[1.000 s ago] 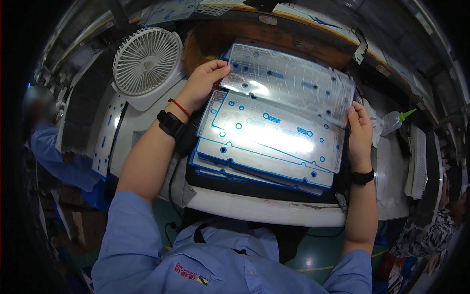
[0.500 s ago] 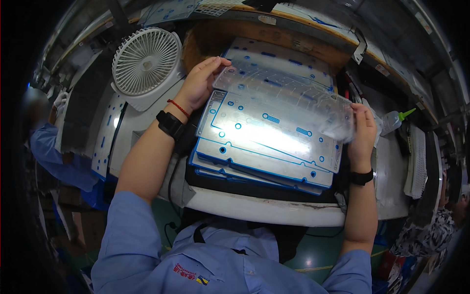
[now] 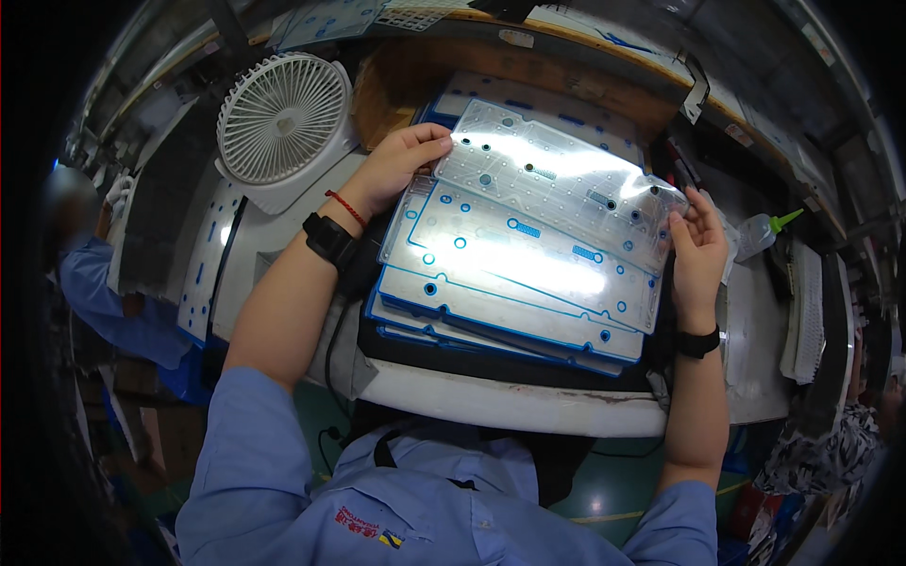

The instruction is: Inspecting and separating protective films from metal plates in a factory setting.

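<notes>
The left hand (image 3: 406, 162) pinches one end of a clear panel (image 3: 557, 179) and the right hand (image 3: 698, 241) grips the other, holding it tilted over the far part of a stack of blue-edged silver plates (image 3: 510, 307). Beyond the stack lie more such plates (image 3: 464, 90), backed by a brown wooden wall (image 3: 491, 61). Left of the stack stands a white fan (image 3: 286, 118); to its right, a bottle with a green tip (image 3: 755, 236). The pale table (image 3: 510, 396) shows its worn edge on the stack's near side, above a green floor (image 3: 604, 486). Far left of the stack is a co-worker's blue sleeve (image 3: 118, 307).
</notes>
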Available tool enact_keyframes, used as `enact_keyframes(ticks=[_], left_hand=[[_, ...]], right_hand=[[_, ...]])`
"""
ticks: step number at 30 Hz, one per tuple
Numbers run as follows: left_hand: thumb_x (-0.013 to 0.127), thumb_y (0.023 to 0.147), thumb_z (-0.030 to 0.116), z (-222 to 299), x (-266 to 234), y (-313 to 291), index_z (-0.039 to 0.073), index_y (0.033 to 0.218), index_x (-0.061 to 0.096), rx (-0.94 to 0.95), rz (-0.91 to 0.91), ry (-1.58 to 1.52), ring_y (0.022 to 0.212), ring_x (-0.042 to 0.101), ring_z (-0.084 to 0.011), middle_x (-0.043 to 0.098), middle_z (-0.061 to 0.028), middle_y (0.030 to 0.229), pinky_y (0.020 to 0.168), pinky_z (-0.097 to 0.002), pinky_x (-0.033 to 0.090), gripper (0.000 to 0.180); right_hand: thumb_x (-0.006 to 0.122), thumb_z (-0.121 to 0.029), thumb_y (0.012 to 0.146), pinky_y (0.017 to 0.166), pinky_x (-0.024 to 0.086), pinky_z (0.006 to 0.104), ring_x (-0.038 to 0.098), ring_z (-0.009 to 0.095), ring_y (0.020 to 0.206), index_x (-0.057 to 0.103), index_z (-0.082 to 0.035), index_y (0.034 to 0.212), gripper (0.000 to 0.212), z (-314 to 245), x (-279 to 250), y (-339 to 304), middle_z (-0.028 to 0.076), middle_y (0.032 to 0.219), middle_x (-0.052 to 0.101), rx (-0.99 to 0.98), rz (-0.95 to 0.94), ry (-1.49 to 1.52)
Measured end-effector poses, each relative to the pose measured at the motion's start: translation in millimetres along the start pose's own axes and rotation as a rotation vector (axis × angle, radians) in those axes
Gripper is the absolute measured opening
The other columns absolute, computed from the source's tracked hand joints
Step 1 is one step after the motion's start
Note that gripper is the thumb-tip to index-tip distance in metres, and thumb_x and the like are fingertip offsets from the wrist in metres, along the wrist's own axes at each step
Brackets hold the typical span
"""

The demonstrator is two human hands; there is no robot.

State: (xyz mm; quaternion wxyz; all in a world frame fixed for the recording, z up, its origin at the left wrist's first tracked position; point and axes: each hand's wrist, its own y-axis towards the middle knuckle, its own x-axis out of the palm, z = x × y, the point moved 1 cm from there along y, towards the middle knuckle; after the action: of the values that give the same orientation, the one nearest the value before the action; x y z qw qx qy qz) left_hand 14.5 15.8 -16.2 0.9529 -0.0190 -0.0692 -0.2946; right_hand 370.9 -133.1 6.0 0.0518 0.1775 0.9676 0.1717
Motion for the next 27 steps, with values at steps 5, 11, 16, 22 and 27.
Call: enact_keyframes(ticks=[5, 11, 16, 22, 27], left_hand=[[0.057, 0.092, 0.020, 0.8, 1.9, -0.5, 0.007, 0.098, 0.062, 0.011, 0.022, 0.009, 0.075, 0.054, -0.0036, 0.061, 0.0034, 0.085, 0.070, -0.0188, 0.045, 0.015], [0.057, 0.092, 0.019, 2.3, 4.2, -0.7, 0.007, 0.097, 0.062, 0.055, 0.061, 0.021, 0.074, 0.055, -0.0037, 0.061, 0.0029, 0.085, 0.070, -0.0190, 0.046, 0.013], [0.056, 0.092, 0.019, -0.6, -0.5, 0.4, 0.008, 0.098, 0.062, 0.013, 0.049, -0.015, 0.072, 0.054, -0.0037, 0.062, 0.0032, 0.085, 0.069, -0.0191, 0.046, 0.014], [0.054, 0.094, 0.022, 5.5, 8.3, -2.2, 0.007, 0.099, 0.061, -0.016, 0.057, 0.079, 0.067, 0.050, -0.0010, 0.058, 0.0061, 0.079, 0.065, -0.0153, 0.044, 0.017], [0.052, 0.095, 0.023, 1.3, 2.4, 0.3, 0.006, 0.102, 0.060, 0.006, 0.051, 0.028, 0.067, 0.049, -0.0007, 0.053, 0.0071, 0.071, 0.062, -0.0147, 0.042, 0.020]], right_hand=[[0.058, 0.001, 0.086, 0.061, 0.046, 0.0184, 0.056, 0.007, 0.074, 0.048, 0.007, 0.122, 0.037, -2.3, 1.1, -1.2, 0.006, 0.092, 0.059, -0.023, 0.022, -0.075], [0.058, 0.001, 0.086, 0.062, 0.045, 0.0179, 0.055, 0.007, 0.074, 0.050, 0.006, 0.122, 0.037, -2.4, 1.6, -2.9, 0.004, 0.091, 0.058, -0.007, 0.015, -0.090], [0.059, 0.001, 0.086, 0.066, 0.045, 0.0184, 0.055, 0.007, 0.077, 0.050, 0.006, 0.122, 0.037, -4.1, 1.6, -2.5, 0.004, 0.091, 0.056, 0.000, 0.016, -0.058], [0.059, 0.001, 0.086, 0.067, 0.046, 0.0184, 0.055, 0.007, 0.078, 0.050, 0.005, 0.122, 0.037, -1.6, 0.8, -1.1, 0.004, 0.093, 0.056, -0.016, 0.020, 0.008], [0.059, -0.001, 0.087, 0.067, 0.046, 0.0180, 0.056, 0.008, 0.079, 0.049, 0.004, 0.123, 0.038, -2.3, 0.0, -1.5, 0.004, 0.094, 0.057, -0.016, -0.004, 0.045]])
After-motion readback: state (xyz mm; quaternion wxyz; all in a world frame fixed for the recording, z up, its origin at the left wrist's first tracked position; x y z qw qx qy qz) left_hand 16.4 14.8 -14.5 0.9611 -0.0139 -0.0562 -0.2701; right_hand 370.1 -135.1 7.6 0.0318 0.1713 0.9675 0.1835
